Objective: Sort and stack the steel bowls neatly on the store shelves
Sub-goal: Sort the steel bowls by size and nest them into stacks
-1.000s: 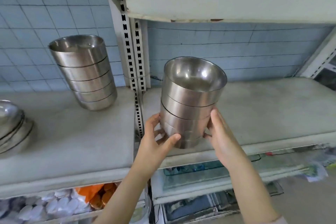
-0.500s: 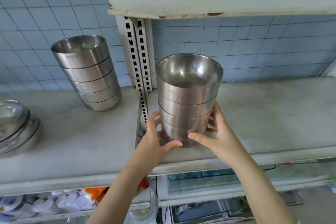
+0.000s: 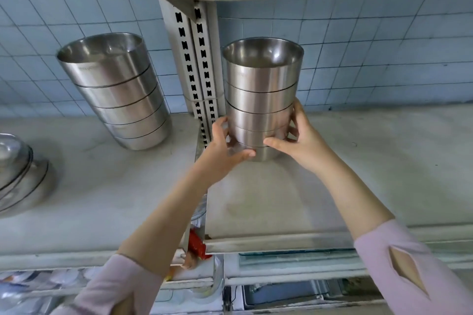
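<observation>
Left hand (image 3: pixel 225 151) and right hand (image 3: pixel 302 140) both grasp bowl stack (image 3: pixel 261 100) low, upright on right shelf (image 3: pixel 384 161).

brushed steel bowls (image 3: pixel 261 100), glossy tiles (image 3: pixel 371 54), matt scuffed shelf (image 3: pixel 384 161)

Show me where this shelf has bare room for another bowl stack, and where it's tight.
Widest bare patch: the right shelf, from the right hand to the frame's edge. Also bare: the left shelf between the five-bowl stack and the far-left bowls, and its front lip. Tight: the left hand fills the gap between the slotted upright and the held stack.
</observation>
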Motion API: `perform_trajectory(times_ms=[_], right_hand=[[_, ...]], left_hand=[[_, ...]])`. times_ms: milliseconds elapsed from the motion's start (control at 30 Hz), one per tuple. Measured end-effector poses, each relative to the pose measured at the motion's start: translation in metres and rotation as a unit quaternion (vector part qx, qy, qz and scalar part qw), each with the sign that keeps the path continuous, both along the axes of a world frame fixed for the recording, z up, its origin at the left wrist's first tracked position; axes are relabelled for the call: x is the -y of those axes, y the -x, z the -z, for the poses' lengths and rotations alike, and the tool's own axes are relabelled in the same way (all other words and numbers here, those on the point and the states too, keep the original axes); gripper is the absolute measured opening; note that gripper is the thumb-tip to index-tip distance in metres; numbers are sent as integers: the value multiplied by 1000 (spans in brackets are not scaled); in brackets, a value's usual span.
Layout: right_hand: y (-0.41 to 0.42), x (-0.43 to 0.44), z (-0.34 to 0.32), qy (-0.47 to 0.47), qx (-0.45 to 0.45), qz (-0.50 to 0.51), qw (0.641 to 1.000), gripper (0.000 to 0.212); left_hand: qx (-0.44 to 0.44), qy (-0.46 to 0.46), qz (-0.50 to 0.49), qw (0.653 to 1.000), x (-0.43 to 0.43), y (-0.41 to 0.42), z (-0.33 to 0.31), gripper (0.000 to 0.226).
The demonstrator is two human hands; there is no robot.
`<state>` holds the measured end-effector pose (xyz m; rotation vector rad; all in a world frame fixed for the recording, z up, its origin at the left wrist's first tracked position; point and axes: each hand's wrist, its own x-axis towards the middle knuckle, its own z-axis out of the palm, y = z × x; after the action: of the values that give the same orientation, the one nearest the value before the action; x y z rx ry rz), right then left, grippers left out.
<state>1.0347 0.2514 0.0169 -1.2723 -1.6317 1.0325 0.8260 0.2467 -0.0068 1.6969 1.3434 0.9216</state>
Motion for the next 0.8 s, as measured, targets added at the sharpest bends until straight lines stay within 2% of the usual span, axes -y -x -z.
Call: perform_trajectory(times_ms=[433,600,800], right_hand=[[-4,-65,11,20,2,-42,999,109],[-6,-75,13,28,2,-53,998,110],[-6,-73,12,26,5,-50,998,107]], left_hand=[[4,43,-17,999,-61,1,15,105],[14,61,-18,998,-74,1,17,107],[17,70,-30,997,-69,-1,16,120]])
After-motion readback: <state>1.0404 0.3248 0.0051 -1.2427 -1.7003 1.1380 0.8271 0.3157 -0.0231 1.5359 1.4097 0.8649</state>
